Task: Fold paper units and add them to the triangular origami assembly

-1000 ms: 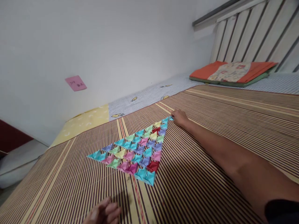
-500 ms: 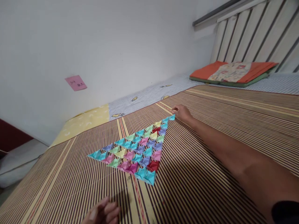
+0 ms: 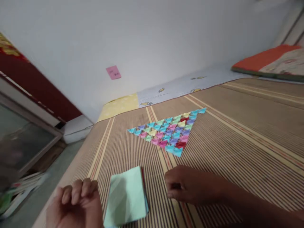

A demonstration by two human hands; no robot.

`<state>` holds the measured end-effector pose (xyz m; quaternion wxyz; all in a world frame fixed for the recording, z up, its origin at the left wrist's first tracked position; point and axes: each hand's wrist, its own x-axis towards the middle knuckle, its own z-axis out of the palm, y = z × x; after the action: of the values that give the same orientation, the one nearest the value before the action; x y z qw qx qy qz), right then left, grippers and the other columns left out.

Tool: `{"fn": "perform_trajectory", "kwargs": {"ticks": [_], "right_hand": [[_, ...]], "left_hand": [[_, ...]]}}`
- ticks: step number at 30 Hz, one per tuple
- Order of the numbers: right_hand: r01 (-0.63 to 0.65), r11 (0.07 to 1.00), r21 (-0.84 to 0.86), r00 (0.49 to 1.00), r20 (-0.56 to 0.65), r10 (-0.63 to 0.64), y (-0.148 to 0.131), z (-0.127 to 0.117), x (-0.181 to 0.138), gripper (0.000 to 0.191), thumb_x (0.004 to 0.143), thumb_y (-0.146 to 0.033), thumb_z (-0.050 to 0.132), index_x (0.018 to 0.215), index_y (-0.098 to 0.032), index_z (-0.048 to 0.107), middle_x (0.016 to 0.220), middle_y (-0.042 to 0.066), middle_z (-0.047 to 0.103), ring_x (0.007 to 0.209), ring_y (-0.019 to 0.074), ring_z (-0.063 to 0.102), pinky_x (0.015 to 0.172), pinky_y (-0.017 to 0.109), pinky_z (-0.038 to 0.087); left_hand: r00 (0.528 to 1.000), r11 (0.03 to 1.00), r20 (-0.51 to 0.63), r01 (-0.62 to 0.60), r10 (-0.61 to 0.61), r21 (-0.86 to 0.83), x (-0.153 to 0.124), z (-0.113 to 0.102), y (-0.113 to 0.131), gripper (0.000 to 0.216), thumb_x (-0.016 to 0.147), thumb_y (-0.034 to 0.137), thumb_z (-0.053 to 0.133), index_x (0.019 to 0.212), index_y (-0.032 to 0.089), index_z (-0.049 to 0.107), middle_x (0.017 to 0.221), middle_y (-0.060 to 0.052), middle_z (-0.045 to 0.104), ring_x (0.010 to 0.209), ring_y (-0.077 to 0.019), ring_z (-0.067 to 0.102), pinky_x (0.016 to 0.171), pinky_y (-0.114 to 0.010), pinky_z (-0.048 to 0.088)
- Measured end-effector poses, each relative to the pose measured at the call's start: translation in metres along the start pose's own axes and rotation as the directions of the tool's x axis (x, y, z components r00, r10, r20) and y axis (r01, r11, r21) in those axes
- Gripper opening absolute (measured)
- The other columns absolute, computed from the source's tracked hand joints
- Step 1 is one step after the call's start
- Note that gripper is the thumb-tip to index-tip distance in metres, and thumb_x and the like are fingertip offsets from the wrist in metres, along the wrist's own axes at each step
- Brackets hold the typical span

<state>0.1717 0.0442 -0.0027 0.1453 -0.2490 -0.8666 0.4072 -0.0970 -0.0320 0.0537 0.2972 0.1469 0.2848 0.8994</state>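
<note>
My left hand [image 3: 76,202] is at the lower left, palm turned up and fingers curled in, with nothing visible in it. Beside it lies a stack of square paper sheets [image 3: 127,196], pale green on top, with red and blue edges showing underneath. To the right of the stack, over the mat, is my right hand [image 3: 180,183], its fingers bent round towards the thumb and no object visible between them. Beyond both hands, a flat triangle of folded paper pieces [image 3: 167,133] in blue, pink, green, yellow, purple and red lies on the mat.
A striped bamboo mat [image 3: 225,152] covers the bed, bordered by patterned cloth [image 3: 175,88] along the wall. Folded orange bedding [image 3: 261,61] lies at the far right. A pink note [image 3: 114,72] is stuck on the wall. The bed's left edge drops to the floor.
My right hand has drawn back from the triangle's far tip towards the front. The view has turned left and down, bringing the paper stack into sight. My left hand shows more fully.
</note>
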Motion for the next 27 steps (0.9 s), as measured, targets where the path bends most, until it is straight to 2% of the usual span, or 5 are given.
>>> {"fn": "perform_trajectory", "kwargs": {"ticks": [4,7,11,18,27], "right_hand": [[-0.010,0.997,0.071,0.981,-0.194,0.024,-0.024,0.060,0.019,0.008,0.084,-0.012,0.067,0.090,-0.018,0.067,0.095,0.002,0.069,0.086,0.0160,0.063,0.077,0.026,0.047],[0.120,0.992,-0.044,0.968,-0.218,-0.127,-0.023,0.091,0.041,0.044,0.077,-0.017,0.079,0.119,-0.016,0.066,0.128,0.012,0.064,0.119,0.0259,0.057,0.104,0.037,0.042],[0.134,0.964,-0.229,0.973,-0.151,-0.171,-0.020,0.117,0.068,0.071,0.073,-0.036,0.087,0.133,-0.013,0.058,0.148,0.019,0.050,0.134,0.0343,0.045,0.114,0.046,0.032],[0.079,0.901,-0.427,0.991,-0.067,-0.119,-0.026,0.130,0.090,0.039,0.079,-0.040,0.079,0.107,-0.016,0.065,0.115,0.012,0.067,0.108,0.0314,0.058,0.092,0.044,0.040],[0.083,0.900,-0.428,0.989,-0.075,-0.127,-0.026,0.124,0.095,0.033,0.087,-0.046,0.072,0.105,-0.018,0.072,0.109,0.008,0.070,0.104,0.0268,0.063,0.090,0.038,0.040]], "left_hand": [[0.982,0.985,-0.065,-0.175,0.175,0.000,-0.010,0.003,0.025,0.031,0.082,0.009,0.059,0.062,0.017,0.036,0.057,0.009,0.036,0.050,-0.0036,0.040,0.052,-0.018,0.044],[0.980,0.984,-0.104,-0.175,0.172,-0.020,-0.009,0.000,0.030,0.030,0.080,0.012,0.057,0.060,0.017,0.036,0.054,0.009,0.033,0.048,-0.0052,0.038,0.049,-0.018,0.042],[0.993,0.993,-0.094,-0.085,0.077,-0.081,-0.007,0.000,0.022,0.028,0.083,0.011,0.057,0.062,0.017,0.040,0.057,0.008,0.037,0.050,-0.0054,0.041,0.050,-0.018,0.043],[0.998,0.994,-0.055,-0.032,0.026,-0.100,-0.010,0.001,0.028,0.028,0.086,0.009,0.052,0.062,0.016,0.042,0.058,0.007,0.040,0.050,-0.0055,0.041,0.050,-0.019,0.043],[0.999,1.000,-0.026,0.024,-0.024,-0.009,-0.025,-0.001,0.035,0.029,0.090,0.007,0.052,0.063,0.016,0.045,0.063,0.007,0.041,0.053,-0.0061,0.040,0.049,-0.018,0.042]]}}
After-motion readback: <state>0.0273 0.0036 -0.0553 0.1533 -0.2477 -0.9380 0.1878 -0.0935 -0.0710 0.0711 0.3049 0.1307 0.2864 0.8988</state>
